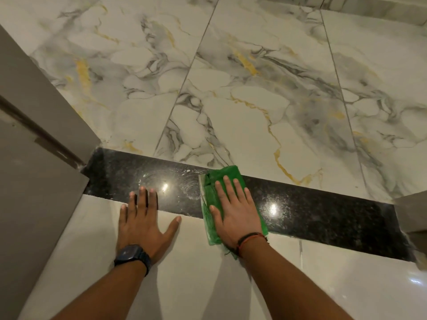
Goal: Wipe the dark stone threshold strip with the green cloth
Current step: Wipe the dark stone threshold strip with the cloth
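Observation:
The dark speckled stone threshold strip (323, 211) runs across the floor from the left door frame to the right one. A folded green cloth (211, 202) lies across its middle, reaching over both edges. My right hand (233, 211) presses flat on the cloth, fingers spread and pointing away from me. My left hand (143, 218) rests flat, palm down, beside it to the left; its fingertips lie on the strip and its palm on the near pale tile. Wet swirl marks shine on the strip between the hands.
A grey door frame (41, 139) stands at the left end of the strip and another frame base (413, 211) at the right end. Marbled white tiles with gold and grey veins (254, 88) lie beyond; glossy pale tiles (346, 285) lie on my side.

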Demonstrator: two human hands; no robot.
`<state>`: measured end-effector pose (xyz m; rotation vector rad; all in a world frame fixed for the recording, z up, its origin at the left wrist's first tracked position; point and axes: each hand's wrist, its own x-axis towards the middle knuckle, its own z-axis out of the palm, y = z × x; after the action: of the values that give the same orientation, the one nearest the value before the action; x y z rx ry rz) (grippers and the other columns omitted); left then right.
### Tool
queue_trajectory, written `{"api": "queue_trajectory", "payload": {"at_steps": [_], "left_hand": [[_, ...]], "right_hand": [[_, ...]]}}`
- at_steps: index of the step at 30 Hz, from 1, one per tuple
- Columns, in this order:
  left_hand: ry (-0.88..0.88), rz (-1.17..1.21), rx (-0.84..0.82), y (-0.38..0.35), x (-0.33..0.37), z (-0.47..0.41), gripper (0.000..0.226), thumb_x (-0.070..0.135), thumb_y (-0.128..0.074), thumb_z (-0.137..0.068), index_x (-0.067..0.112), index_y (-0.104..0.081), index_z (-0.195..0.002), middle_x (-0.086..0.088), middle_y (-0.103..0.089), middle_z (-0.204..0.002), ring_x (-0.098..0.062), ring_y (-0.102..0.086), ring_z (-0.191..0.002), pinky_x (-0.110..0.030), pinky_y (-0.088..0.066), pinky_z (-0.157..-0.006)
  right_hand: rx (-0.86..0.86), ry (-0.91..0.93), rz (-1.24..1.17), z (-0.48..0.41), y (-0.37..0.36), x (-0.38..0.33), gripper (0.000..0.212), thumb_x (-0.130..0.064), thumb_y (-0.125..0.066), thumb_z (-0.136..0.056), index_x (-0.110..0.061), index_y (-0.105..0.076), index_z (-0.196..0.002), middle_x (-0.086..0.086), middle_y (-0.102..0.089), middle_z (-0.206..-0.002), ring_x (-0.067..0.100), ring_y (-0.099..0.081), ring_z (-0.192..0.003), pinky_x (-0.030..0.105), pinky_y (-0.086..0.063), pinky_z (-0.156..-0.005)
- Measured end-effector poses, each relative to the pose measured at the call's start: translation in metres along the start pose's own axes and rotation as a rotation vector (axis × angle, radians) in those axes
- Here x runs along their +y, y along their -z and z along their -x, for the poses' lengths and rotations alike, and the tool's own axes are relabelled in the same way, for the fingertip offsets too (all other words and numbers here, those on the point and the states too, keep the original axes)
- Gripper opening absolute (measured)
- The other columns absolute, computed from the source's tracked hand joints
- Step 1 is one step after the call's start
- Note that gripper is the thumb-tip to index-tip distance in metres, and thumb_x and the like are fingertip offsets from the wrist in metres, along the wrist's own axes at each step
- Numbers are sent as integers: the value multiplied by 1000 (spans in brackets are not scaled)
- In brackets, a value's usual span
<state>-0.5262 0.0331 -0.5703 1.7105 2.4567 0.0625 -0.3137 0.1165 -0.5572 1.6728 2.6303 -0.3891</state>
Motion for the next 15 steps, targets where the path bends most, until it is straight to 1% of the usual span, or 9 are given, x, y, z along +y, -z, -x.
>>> {"api": "queue_trajectory", "payload": {"at_steps": [2,4,7,9,12,15], "left_hand": [[25,-6,10,3,-8,1,93,75,-17,-81,14,-9,-152,-12,-13,-160,-33,-9,-146,-51,-12,-117],[46,-2,3,7,-15,1,95,75,-16,-80,14,-7,-152,-12,-10,-160,-33,-6,-146,-51,-10,-118],[79,20,-13,10,-19,0,96,76,-13,-78,16,-2,-152,-12,-7,-161,-32,-2,-147,-50,-7,-118],[88,33,-4,10,-18,-1,96,76,-14,-78,16,-2,-152,-12,-7,-161,-33,-3,-146,-50,-7,-118],[90,42,-9,11,-16,-2,97,76,-16,-78,15,-3,-152,-13,-8,-160,-33,-4,-146,-51,-8,-118],[90,50,-13,10,-17,-1,99,76,-20,-77,13,-5,-152,-13,-9,-160,-34,-4,-146,-51,-9,-118]], "right_hand": [[-15,52,2,13,1,16,63,-55,-15,-94,-31,1,-150,-5,6,-158,14,15,-143,41,5,-117],[-21,59,25,27,3,36,62,-56,-15,-94,-33,2,-149,-6,5,-158,13,13,-143,41,2,-117],[-7,-42,37,40,7,60,61,-57,-15,-95,-33,0,-150,-6,3,-158,14,10,-144,40,1,-117],[9,-125,37,37,7,62,61,-56,-13,-94,-33,1,-149,-5,5,-158,15,10,-144,40,3,-117],[30,-207,51,23,5,49,62,-55,-8,-93,-32,6,-149,-2,10,-158,17,15,-143,39,8,-115],[55,-274,33,-3,5,23,63,-53,-8,-92,-28,7,-149,2,9,-159,20,13,-144,42,6,-116]]}}
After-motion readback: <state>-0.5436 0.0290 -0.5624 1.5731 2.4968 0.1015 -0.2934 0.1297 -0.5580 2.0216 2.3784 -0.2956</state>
